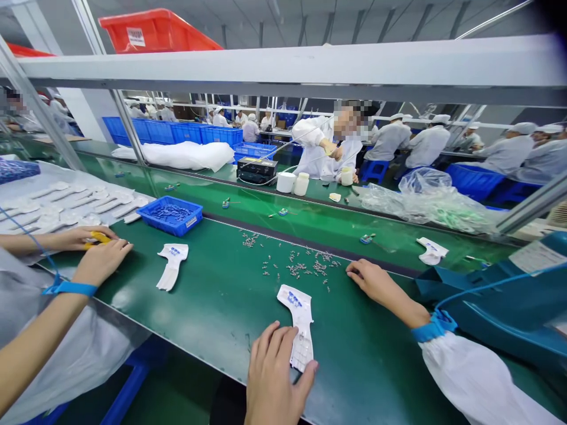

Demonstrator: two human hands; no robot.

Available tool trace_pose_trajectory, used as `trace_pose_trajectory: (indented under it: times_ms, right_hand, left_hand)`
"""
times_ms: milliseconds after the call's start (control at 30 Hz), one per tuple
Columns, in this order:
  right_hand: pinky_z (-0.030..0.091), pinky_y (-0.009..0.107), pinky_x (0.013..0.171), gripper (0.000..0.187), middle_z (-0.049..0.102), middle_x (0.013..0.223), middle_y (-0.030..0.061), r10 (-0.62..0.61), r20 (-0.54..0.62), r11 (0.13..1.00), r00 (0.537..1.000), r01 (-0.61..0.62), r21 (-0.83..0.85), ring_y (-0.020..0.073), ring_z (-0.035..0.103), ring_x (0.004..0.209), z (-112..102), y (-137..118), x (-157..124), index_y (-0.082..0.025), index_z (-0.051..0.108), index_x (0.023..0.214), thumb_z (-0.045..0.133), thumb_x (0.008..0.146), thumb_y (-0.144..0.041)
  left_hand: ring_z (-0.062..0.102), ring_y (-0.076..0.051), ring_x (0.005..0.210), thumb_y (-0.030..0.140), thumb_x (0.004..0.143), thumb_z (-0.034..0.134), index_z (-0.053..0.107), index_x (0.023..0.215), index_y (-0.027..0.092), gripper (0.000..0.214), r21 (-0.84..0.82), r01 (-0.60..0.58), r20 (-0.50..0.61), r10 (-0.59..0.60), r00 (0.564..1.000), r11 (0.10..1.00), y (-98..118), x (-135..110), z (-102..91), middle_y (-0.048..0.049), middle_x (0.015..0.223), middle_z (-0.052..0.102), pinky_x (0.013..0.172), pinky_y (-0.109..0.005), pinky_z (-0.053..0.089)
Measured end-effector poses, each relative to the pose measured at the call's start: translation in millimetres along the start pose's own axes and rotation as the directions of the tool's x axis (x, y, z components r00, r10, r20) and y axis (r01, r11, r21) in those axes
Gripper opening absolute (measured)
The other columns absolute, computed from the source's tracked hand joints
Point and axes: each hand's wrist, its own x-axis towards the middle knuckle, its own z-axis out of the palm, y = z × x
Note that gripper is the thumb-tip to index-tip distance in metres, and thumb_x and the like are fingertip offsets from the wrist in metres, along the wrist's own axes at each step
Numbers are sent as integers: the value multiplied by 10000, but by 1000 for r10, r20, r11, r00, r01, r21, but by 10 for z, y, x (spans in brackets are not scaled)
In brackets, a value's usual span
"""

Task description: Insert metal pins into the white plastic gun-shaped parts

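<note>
My left hand (274, 375) reaches up from the bottom edge, its thumb and fingers on the lower end of a white gun-shaped printed pouch (297, 316). That pouch lies on the green conveyor belt (230, 307). My right hand (376, 282), with a blue wrist strap (436, 326), rests flat and empty on the belt. Just left of it are several small metal parts (301, 265), scattered loose. A second white pouch (172, 265) lies further left. A co-worker's hands (100, 260) at the left edge hold a yellow object (100, 237).
Rows of white pieces (75, 203) and a blue parts tray (170, 215) stand at left. Across the raised belt are a black device (257, 170), white cups (286, 182), a plastic bag (425, 200) and a co-worker (325, 147). A metal shelf rail (283, 68) crosses above.
</note>
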Motion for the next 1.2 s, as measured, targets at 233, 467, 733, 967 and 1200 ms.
trace_pose_trajectory:
  times_ms: [233,467,733,967,1200]
  right_hand:
    - [440,354,735,174,673,891,110,8,53,1000,999,-8,-1,254,616,813,-68,-108,-70,-188,606,867,447,882,-257]
    - [461,294,679,296,687,874,47,23,295,879,955,-160,449,207,611,788,-244,-899,-506,-221,640,929,467,928,-461]
    - [391,262,612,308,620,734,9,8,448,696,894,-326,640,161,526,674,-34,-1645,-920,-191,626,853,515,917,-471]
    - [393,269,609,293,613,718,-4,85,366,719,927,-311,621,176,554,674,109,-1618,-964,-217,624,920,483,941,-473]
    - [397,275,615,292,619,731,-5,69,367,739,927,-295,606,178,564,670,116,-1641,-996,-229,597,920,451,959,-479]
  left_hand:
    - [595,-293,1205,324,862,662,589,1248,244,400,-1,-11,9,11,1000,1000,6,12,-67,-51,1207,699,926,-420,529]
    - [572,-300,1221,315,866,667,586,1254,243,403,-59,24,16,-24,1000,998,41,7,-46,-60,1207,694,952,-434,504]
    - [551,-288,1241,304,848,697,597,1236,239,405,-100,76,10,-76,997,992,86,3,-18,-45,1201,690,978,-447,486]
    - [534,-284,1263,327,862,682,579,1245,259,403,-124,91,15,-90,996,988,50,-22,25,-14,1227,682,996,-467,474]
    - [527,-300,1263,314,860,689,578,1242,236,406,-138,93,16,-92,996,986,71,-15,13,-37,1237,680,1001,-471,462]
